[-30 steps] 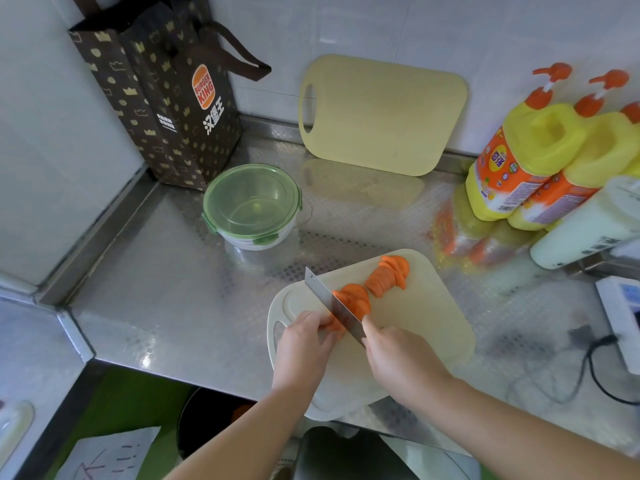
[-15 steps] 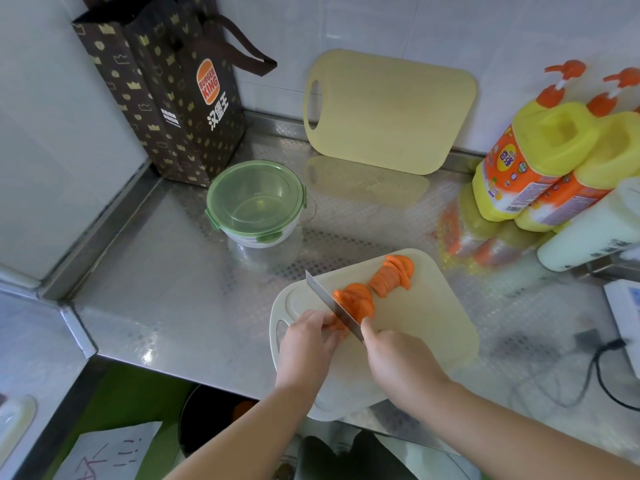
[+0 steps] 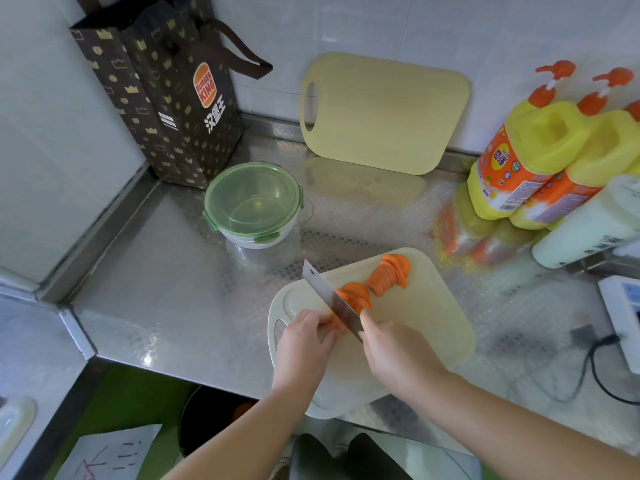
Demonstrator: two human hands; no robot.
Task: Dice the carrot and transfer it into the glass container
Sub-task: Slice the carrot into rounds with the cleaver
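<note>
Half-rounds of carrot lie fanned in two runs on the pale cutting board beyond the knife, and a short uncut stub sits under the left hand, whose curled fingertips pinch it just beside the blade. The right hand is clenched round the knife handle, blade angled across the stub. Stiff, light and probably slick on its cut faces, the carrot should part cleanly but may skid, so I judge the stub best held by its flanks, fingertips tucked back; the glass container stands lidded, well apart.
</note>
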